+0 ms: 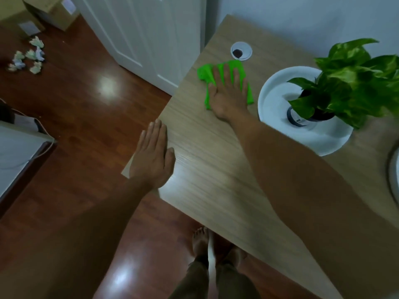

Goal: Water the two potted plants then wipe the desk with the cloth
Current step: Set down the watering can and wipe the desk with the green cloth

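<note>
A bright green cloth [206, 72] lies on the light wooden desk [216, 169] near its far left part. My right hand [228, 91] presses flat on the cloth with fingers spread. My left hand [153, 156] rests flat on the desk's left edge, fingers together, holding nothing. A leafy green potted plant [349, 83] stands in a white saucer [274, 93] to the right of the cloth. Only the rim of another white dish [393, 180] shows at the right border.
A round cable grommet [241, 51] sits in the desk just behind the cloth. Crumpled paper [28, 57] and cardboard boxes [43, 14] lie on the red-brown floor at far left. A white door [140, 35] is behind. My bare feet [201, 240] stand at the desk's front edge.
</note>
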The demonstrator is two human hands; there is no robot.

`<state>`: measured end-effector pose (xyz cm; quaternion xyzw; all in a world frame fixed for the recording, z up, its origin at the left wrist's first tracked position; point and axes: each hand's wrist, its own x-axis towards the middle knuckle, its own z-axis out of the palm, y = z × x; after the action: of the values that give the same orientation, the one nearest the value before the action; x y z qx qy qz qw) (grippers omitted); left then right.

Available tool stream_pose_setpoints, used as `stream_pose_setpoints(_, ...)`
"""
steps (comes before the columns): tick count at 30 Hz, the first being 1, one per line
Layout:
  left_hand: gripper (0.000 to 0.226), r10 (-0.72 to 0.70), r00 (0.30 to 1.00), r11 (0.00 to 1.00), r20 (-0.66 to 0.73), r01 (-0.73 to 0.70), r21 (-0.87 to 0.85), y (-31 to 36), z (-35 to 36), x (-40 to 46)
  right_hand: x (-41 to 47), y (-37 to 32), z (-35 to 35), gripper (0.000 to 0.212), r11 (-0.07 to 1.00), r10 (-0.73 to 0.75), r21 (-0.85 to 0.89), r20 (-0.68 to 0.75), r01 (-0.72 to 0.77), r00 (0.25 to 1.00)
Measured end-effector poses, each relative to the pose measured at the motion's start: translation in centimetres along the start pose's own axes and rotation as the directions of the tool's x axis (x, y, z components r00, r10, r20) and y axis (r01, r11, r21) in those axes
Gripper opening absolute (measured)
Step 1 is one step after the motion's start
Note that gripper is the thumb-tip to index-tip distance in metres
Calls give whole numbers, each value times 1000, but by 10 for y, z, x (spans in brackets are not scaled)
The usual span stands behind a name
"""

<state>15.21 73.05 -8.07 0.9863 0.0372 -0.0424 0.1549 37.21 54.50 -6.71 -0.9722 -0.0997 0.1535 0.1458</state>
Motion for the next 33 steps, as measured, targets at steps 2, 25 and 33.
stream_pose_setpoints(2, 67, 5, 1000, 1000, -27, -5, 2, -1, 5, 0, 30, -3, -7, 61, 999, 42, -9, -19, -42, 999)
stream_pose_setpoints(25, 67, 4, 997, 1000, -82, -2, 23, 16, 4, -20, -190, 21, 56, 59, 923, -345, -170, 33, 346, 938)
stream_pose_setpoints(33, 68, -120, 991, 993, -63, 119, -24, 35, 11, -46, -232, 77, 39, 62, 992, 71, -95, -114, -82, 991)
